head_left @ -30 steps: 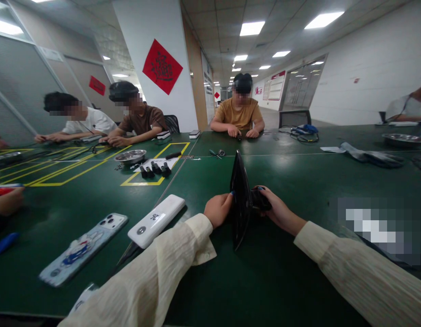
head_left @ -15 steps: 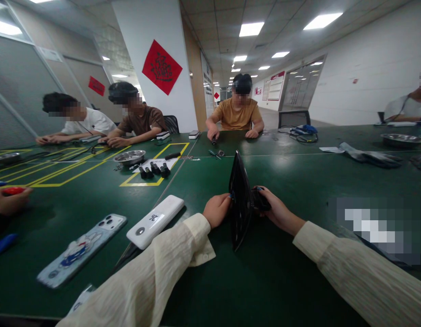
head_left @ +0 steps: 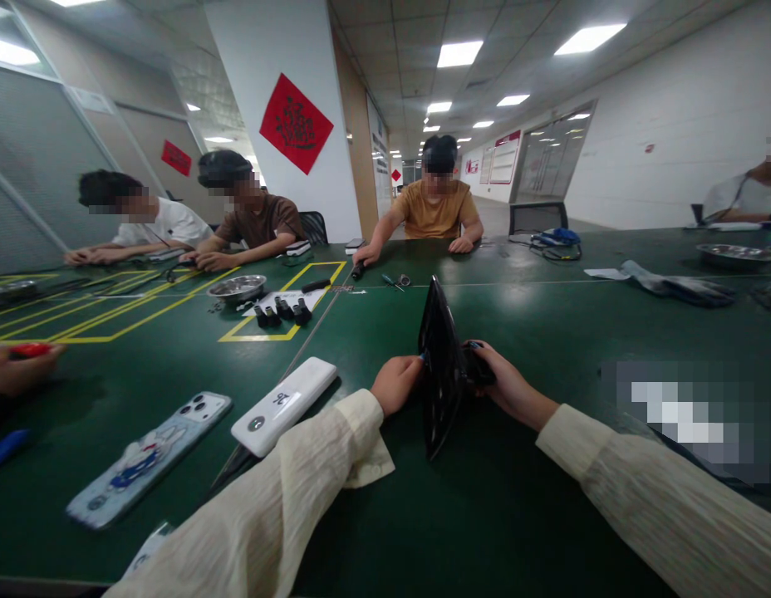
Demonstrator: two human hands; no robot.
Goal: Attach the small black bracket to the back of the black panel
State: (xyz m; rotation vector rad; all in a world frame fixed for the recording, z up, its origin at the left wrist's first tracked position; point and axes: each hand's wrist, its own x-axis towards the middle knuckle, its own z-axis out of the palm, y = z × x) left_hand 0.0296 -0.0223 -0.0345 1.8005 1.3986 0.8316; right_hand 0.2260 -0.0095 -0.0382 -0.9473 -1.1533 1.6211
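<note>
A thin glossy black panel (head_left: 440, 374) stands upright in front of me, turned almost edge-on. My left hand (head_left: 398, 382) is closed at its left side, fingertips pressed to the face. On the other side, a dark blocky part (head_left: 477, 365) sticks out from the panel, and my right hand (head_left: 501, 378) is wrapped round it. The panel hides some of how the two pieces meet, so I cannot tell the kind of device. By my left forearm lie a white power bank (head_left: 286, 405) and a phone in a cartoon case (head_left: 149, 461).
Several black cylindrical parts (head_left: 284, 310) stand on white paper beside a metal bowl (head_left: 238, 288). Across the table a person in a tan shirt (head_left: 436, 208) holds a dark tool (head_left: 359, 270). At left, another person's hand (head_left: 25, 365) holds something red. Grey gloves (head_left: 675, 284) lie right.
Across the table, the person in tan has moved the dark tool to the left and set it lower near the table seam. My hands and the black panel have hardly moved.
</note>
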